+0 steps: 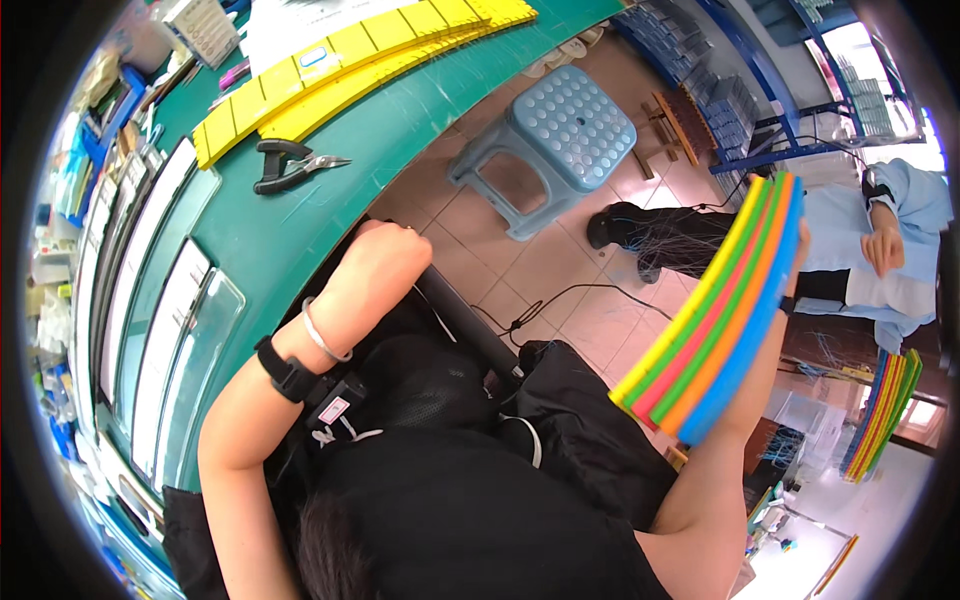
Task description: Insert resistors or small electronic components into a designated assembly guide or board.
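Observation:
My right hand [802, 248] is raised at the right, mostly hidden behind a bundle of long coloured strips [712, 312] that it grips. The strips lie side by side in yellow, green, red, orange and blue, and the bundle stands tilted. My left hand [395, 250] is closed in a fist by the edge of the green table [300, 225]; its fingertips are turned away, so what they hold, if anything, is hidden. Black-handled pliers [290, 166] lie on the table beyond it. Farther back are long yellow strips [345, 62] marked with dark lines.
A blue-grey plastic stool [570, 135] stands on the tiled floor past the table. Cables [560, 300] trail across the tiles. At the right is another person in light blue [850, 230], one hand showing. Clear-covered panels [205, 350] line the table's left side. More coloured strips [880, 415] show far right.

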A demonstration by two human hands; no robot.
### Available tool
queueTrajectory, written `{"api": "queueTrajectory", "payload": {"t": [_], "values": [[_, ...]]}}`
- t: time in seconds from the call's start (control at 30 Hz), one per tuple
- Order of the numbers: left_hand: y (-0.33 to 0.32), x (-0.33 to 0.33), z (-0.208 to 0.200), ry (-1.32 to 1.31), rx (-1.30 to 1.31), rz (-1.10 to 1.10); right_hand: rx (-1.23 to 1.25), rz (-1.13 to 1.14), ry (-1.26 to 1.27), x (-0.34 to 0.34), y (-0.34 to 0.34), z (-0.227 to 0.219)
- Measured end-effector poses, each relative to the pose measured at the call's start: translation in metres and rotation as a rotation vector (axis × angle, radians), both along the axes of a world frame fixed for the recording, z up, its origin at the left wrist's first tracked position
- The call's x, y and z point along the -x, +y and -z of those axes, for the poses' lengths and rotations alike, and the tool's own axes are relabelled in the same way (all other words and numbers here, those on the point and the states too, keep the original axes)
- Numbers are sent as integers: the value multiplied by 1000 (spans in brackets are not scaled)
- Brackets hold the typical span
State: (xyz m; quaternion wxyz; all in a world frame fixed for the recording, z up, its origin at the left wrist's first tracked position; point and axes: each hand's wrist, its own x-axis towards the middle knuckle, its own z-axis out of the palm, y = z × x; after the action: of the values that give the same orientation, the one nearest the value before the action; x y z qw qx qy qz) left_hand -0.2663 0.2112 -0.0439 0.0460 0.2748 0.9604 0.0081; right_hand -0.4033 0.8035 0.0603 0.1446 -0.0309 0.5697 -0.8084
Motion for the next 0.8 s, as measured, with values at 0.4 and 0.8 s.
{"api": "queueTrajectory", "payload": {"t": [0.4,0.8], "values": [[-22,-18,-53,-96,-398,29,-287,284,-5,113,-15,174],[-22,-44,-77,175,-401,-47,-407,209,-123,231,-63,209]]}}
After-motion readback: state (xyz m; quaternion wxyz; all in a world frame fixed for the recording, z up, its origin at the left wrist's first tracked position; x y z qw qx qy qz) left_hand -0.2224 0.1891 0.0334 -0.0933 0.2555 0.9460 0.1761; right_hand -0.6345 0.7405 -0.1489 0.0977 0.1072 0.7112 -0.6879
